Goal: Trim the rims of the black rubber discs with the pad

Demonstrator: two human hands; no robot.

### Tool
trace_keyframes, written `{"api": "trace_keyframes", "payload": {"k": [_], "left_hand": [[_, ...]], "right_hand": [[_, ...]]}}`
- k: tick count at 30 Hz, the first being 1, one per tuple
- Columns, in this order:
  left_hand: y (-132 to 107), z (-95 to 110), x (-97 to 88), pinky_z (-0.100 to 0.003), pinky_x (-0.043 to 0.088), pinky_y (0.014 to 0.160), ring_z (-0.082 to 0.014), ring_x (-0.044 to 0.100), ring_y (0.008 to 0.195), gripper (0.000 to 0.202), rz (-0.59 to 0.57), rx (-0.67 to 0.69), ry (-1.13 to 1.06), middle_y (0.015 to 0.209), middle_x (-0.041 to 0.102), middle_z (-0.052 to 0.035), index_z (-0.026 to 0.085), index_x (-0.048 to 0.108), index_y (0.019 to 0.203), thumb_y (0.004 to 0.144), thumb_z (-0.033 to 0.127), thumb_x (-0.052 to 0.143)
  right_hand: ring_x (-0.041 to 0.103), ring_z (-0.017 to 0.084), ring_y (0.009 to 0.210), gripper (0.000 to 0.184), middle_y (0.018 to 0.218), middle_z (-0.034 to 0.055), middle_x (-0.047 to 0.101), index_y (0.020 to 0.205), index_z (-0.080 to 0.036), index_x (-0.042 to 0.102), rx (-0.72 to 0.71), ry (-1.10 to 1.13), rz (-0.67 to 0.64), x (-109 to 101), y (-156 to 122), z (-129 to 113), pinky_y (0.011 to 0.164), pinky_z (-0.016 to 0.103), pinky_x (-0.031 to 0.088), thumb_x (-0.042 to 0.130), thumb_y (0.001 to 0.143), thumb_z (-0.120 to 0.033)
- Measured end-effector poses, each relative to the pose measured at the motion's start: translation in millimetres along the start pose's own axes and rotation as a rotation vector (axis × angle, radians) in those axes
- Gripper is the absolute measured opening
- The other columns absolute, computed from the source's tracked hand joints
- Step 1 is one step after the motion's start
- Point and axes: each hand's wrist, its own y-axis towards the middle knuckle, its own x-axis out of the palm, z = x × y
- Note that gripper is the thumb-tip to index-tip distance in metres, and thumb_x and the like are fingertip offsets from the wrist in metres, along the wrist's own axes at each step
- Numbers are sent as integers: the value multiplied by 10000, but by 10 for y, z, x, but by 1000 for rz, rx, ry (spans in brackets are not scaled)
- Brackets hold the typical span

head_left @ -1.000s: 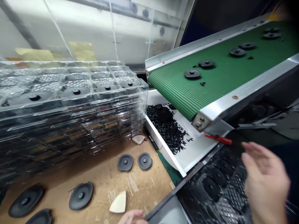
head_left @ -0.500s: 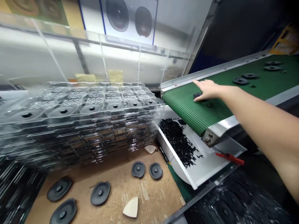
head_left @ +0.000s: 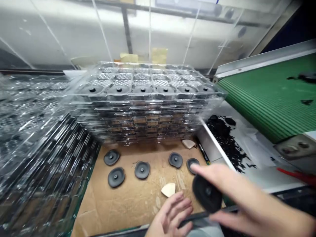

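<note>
My right hand (head_left: 232, 194) holds a black round rubber disc (head_left: 206, 193) between thumb and fingers, low in the view above the brown board (head_left: 133, 200). My left hand (head_left: 172, 215) is just below and left of the disc, fingers spread and reaching toward it, holding nothing. Several more black discs (head_left: 142, 170) lie loose on the board. Behind them stands a stack of clear plastic trays (head_left: 145, 105); the top tray has a row of black discs seated in its pockets.
A green conveyor belt (head_left: 266, 98) slopes up at the right, with black bits on it. Under its end a white bin (head_left: 249, 154) holds black scraps. More clear trays (head_left: 37, 148) lean at the left. Two pale wedge pieces (head_left: 169, 189) lie on the board.
My right hand left the conveyor belt and came down over the board with a black disc in it. My left hand has come up into view beside it. The view swung left.
</note>
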Motion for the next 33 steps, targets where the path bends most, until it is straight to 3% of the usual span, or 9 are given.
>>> {"api": "trace_keyframes", "payload": {"k": [3, 7, 11, 15, 18, 22, 26, 29, 33], "left_hand": [[16, 1, 69, -423, 337, 1047, -310, 515, 1228, 788, -76, 130, 10, 1266, 613, -119, 291, 613, 1208, 471, 399, 872], [-109, 148, -2, -449, 328, 1056, -327, 567, 1162, 883, -55, 155, 65, 1183, 661, -139, 260, 560, 1268, 457, 459, 851], [-273, 315, -66, -421, 427, 979, -303, 610, 1112, 728, 30, 169, -31, 1207, 655, -99, 290, 605, 1186, 510, 379, 861], [-333, 381, -96, -400, 506, 895, -301, 630, 1085, 583, 95, 271, -113, 1167, 665, -34, 326, 645, 1070, 529, 332, 862], [-340, 409, -100, -356, 518, 878, -275, 622, 1097, 580, 143, 314, -130, 1172, 659, -21, 328, 641, 1057, 522, 322, 867], [-349, 439, -80, -345, 517, 884, -253, 627, 1085, 576, 203, 329, -150, 1181, 664, -17, 334, 642, 1039, 510, 326, 872], [-307, 421, -95, -431, 466, 974, -296, 596, 1133, 646, 279, 363, -148, 1185, 654, -32, 336, 616, 1083, 487, 398, 859], [-237, 386, -103, -479, 410, 1033, -314, 581, 1152, 635, 332, 450, -166, 1208, 639, -38, 325, 621, 1081, 497, 453, 835], [-187, 333, -29, -424, 457, 993, -266, 599, 1122, 560, 372, 541, -156, 1157, 663, 10, 351, 640, 1035, 519, 369, 856]], "right_hand": [[623, 224, 1101, 965, 1210, 102, 641, 1489, -208, 161, -36, 229, 11, 638, -50, -379, 928, 298, 525, 743, 718, -233], [548, 234, 1199, 931, 1284, 118, 585, 1484, -196, 156, 57, 376, 54, 972, 1, -508, 1016, 341, 454, 727, 760, -317], [488, 289, 1251, 717, 1359, 150, 505, 1404, -182, 349, 174, 370, 149, 1202, -86, -446, 996, 413, 463, 609, 823, -512], [564, 278, 1121, 249, 1238, 107, 585, 1099, -231, 580, 440, 179, 202, 1604, -249, -326, 851, 438, 528, 556, 882, -351], [566, 300, 1059, 270, 1214, 102, 596, 1064, -232, 607, 451, 136, 165, 1922, -345, -303, 820, 482, 524, 627, 821, -348], [552, 297, 1041, 232, 1200, 105, 597, 1045, -226, 633, 440, 127, 229, 2190, -419, -297, 824, 488, 504, 620, 826, -301], [566, 258, 991, 153, 1094, 83, 635, 992, -232, 662, 428, 170, 290, 2139, -374, -239, 837, 456, 499, 578, 869, -267], [589, 230, 947, 195, 1010, 72, 638, 1047, -231, 649, 424, 233, 317, 1851, -218, -263, 796, 398, 520, 577, 877, -294], [576, 207, 951, 217, 1032, 80, 585, 1073, -236, 656, 340, 293, 425, 1393, 68, -501, 795, 349, 514, 578, 870, -232]]}}
